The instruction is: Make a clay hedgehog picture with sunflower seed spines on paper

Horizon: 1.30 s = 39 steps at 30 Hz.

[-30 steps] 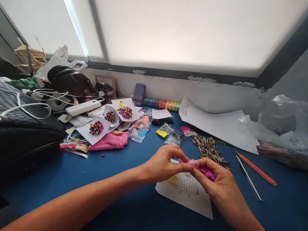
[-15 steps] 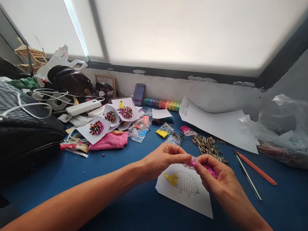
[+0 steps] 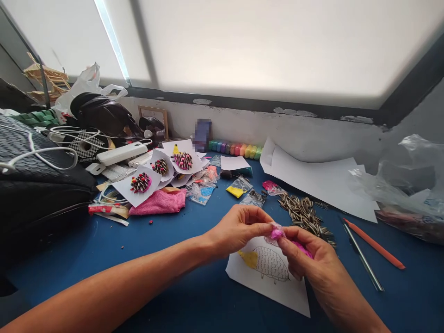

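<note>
The left hand (image 3: 239,229) pinches the near side of a pink lump in clear plastic (image 3: 276,232) between thumb and fingertips, while the right hand (image 3: 310,256) presses thumb and forefinger on its opposite side, so the lump sits in the air between the 2 hands. More magenta material (image 3: 303,249) shows within the right hand, tucked behind the thumb. Directly below the grip, a white sheet (image 3: 277,296) lies on the blue table (image 3: 194,286), bearing an outlined animal with a scalloped body, 2 small legs and a yellow snout (image 3: 249,259) to the lower left of the pinch. Just beyond the right hand spreads a pile of striped seeds (image 3: 301,210). Farther off past the fingers lie a packet of yellow (image 3: 237,190), a packet of seeds (image 3: 255,198) and a pink packet (image 3: 273,188). To the right of the grip, an orange pen (image 3: 376,245) lies beside a slim silvery tool (image 3: 364,259). Well to its left, 3 seed-studded figures on paper (image 3: 140,183) rest near a pink cloth (image 3: 159,202).
</note>
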Each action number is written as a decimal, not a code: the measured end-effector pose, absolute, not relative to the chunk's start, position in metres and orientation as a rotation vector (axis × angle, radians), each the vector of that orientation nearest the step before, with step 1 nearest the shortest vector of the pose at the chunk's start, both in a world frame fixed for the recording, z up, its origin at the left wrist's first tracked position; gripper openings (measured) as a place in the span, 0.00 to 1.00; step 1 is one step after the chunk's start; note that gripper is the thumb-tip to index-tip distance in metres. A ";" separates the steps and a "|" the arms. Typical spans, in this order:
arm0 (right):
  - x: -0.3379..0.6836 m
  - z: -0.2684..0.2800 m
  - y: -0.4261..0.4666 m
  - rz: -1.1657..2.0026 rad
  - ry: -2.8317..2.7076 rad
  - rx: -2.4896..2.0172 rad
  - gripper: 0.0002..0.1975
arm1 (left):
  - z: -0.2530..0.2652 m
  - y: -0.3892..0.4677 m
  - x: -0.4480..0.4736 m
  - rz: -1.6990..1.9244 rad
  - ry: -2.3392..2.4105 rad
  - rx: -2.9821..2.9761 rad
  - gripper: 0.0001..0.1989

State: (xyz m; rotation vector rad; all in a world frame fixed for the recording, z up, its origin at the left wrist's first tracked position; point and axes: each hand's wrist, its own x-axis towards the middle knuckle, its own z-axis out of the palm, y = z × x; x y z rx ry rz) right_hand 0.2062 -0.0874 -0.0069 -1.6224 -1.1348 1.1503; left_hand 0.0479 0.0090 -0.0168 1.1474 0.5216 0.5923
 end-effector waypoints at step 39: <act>0.205 0.002 -0.093 0.758 -1.232 -1.608 0.20 | -0.009 0.009 0.042 0.525 0.278 1.199 0.18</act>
